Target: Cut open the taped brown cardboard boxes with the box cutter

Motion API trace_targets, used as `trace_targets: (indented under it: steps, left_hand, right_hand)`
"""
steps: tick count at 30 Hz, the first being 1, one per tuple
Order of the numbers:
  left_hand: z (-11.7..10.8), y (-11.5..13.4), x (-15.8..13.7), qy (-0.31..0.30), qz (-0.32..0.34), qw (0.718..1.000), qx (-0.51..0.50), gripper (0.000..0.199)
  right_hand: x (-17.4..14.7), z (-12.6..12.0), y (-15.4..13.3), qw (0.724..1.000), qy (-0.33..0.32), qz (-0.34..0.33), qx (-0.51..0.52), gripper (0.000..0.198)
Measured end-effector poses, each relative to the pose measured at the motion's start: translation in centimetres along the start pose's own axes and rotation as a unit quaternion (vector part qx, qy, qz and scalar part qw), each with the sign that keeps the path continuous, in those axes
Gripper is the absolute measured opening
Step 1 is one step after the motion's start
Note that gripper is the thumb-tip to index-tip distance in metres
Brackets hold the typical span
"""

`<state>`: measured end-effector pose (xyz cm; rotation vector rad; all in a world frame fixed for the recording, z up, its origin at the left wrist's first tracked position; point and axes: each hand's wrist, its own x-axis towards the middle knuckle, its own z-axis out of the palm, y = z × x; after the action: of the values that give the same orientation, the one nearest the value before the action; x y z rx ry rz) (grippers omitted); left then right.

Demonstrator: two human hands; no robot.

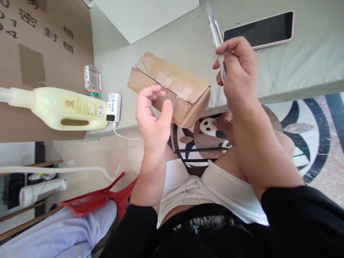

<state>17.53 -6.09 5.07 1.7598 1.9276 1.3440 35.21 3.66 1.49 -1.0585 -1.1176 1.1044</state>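
Observation:
A small brown cardboard box (174,77) lies tilted at the table's front edge, with a torn, perforated seam along its top. In front of it is my left hand (154,114), thumb and fingers apart and holding nothing. Whether its fingertips touch the cardboard I cannot tell. My right hand (239,68), to the right of the box and apart from it, grips a utility knife (215,30) with a pale handle. The knife points up and away from me; its lower part is partly covered by my fingers.
A phone (259,30) lies behind my right hand. A white board (150,16) is at the back. On the left are a yellow detergent bottle (53,107), a clear bottle (93,80), a white power bank (114,107) with a cable, and a big carton (53,53). A red chair (94,200) stands below.

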Motion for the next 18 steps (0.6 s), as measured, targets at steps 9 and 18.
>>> trace_targets:
  steps: [9, 18]
  left_hand:
    - [-1.1, 0.3, -1.8, 0.013, 0.068, 0.994, 0.085, 0.011]
    - [-0.6, 2.0, -1.6, 0.014, 0.002, 0.996, 0.089, 0.002]
  right_hand:
    - [0.2, 0.0, 0.4, 1.000, 0.006, 0.007, 0.001, 0.026]
    - [0.0, 0.0, 0.5, 1.000, 0.002, 0.001, 0.011, 0.024]
